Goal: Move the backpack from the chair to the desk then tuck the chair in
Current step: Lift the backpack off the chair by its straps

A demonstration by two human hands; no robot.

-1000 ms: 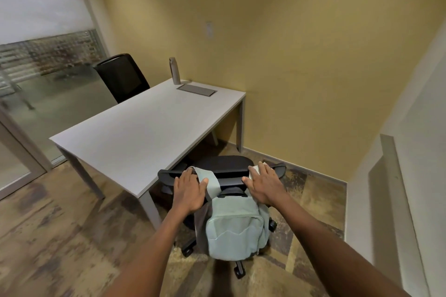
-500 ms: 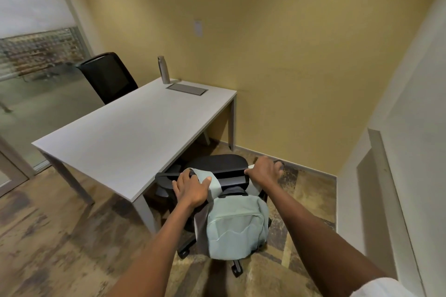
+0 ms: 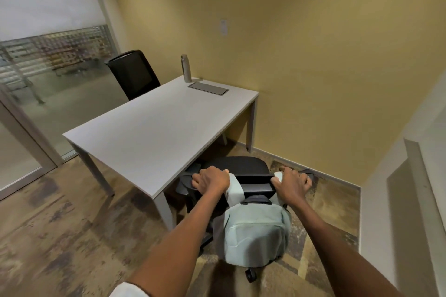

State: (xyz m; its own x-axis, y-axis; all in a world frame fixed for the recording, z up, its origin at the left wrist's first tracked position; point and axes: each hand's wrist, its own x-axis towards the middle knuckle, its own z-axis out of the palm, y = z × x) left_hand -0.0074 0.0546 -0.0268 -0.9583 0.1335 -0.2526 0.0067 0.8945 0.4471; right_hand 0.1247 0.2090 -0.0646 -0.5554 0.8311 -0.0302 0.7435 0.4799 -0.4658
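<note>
From the head view, the pale green backpack (image 3: 257,234) hangs behind the chair (image 3: 241,169) back by its straps, and the chair sits just beside the desk (image 3: 154,128), seat partly under its edge. The left hand (image 3: 211,179) and right hand (image 3: 292,182) are each clenched over the top of the backrest where a strap crosses it. The first step seems barely begun: the next move calls for lifting both straps up and clear of the backrest, then carrying the backpack over to the bare desk.

Yellow walls (image 3: 313,43), mottled brown floor (image 3: 60,236), frosted glass partition (image 3: 60,60) on the left, spare black chair (image 3: 134,75) beside it, white ledge (image 3: 424,176) right.
</note>
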